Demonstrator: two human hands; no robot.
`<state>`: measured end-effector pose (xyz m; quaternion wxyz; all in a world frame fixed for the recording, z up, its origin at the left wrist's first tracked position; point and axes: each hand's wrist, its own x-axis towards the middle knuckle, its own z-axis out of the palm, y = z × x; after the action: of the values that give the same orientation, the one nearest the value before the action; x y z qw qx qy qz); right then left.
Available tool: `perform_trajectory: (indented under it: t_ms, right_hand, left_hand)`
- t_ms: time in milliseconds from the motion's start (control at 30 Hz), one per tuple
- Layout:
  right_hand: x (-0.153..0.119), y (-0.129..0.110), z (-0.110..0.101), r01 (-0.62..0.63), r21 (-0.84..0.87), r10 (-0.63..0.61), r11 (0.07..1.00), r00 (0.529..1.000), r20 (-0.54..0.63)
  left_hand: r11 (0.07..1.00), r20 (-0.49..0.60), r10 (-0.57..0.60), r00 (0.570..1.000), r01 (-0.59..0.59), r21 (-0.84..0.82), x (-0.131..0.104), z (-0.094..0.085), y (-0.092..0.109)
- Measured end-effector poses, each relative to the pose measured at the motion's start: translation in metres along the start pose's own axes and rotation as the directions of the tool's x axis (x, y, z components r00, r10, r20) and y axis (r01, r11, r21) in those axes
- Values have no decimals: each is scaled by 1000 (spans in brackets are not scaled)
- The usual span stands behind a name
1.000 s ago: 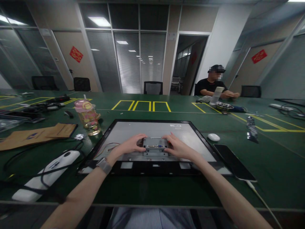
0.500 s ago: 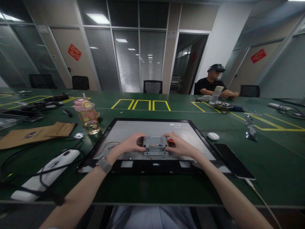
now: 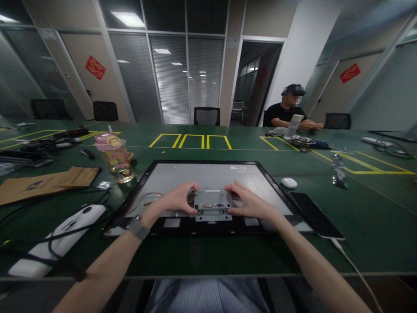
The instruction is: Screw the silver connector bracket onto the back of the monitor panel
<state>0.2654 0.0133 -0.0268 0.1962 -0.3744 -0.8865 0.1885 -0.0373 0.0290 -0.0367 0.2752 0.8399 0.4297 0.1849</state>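
Note:
Between my hands is a grey metal bracket with video ports [image 3: 212, 200], its port side facing me. My left hand [image 3: 178, 198] grips its left end, thumb at the front and fingers behind. On the right end, my right hand [image 3: 250, 201] holds it in the same way. Beneath lies a monitor panel [image 3: 260, 178], face down, with a silvery back and a black frame. Thin wires [image 3: 138, 202] run over the panel's left part, beside my left wrist. Whether the bracket touches the panel I cannot tell.
Left of the panel stand a pink-lidded bottle [image 3: 115, 158], a brown paper envelope [image 3: 48, 182] and a white power strip [image 3: 58, 241] with black cables. To the right lie a white case [image 3: 289, 182] and a phone [image 3: 314, 215] on a cable. A person [image 3: 289, 111] sits across the table.
The bracket has come slightly towards me and tilted, held in both hands. A red item that showed by my right fingers is now hidden. The view has shifted a little.

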Motion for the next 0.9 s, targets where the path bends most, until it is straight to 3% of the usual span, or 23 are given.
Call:
perform_trajectory:
  t_ms: [200, 467, 567, 667, 767, 900]
  right_hand:
    - [1, 1, 1, 22, -11, -23, 1000, 999, -36]
    - [1, 4, 6, -43, -41, 45, 998, 998, 38]
    - [0, 4, 5, -16, -24, 17, 1000, 999, 31]
    - [-1, 0, 3, 39, 22, -39, 999, 999, 18]
    - [-2, -8, 3, 95, 66, -95, 993, 995, -5]
    - [-2, -17, 10, 133, 35, -133, 990, 991, -14]
  left_hand:
    - [1000, 6, 8, 1000, -8, -7, -1, -1, 2]
    - [1000, 42, -1, 999, 0, 28, -1, 2, -4]
    - [999, 37, 40, 999, -40, -7, -4, -5, 4]
    - [987, 27, 155, 988, -154, -51, -7, -9, 14]
    - [983, 108, 177, 978, -170, -75, -7, -5, 19]
    - [980, 135, 196, 971, -196, -9, -7, 3, 21]
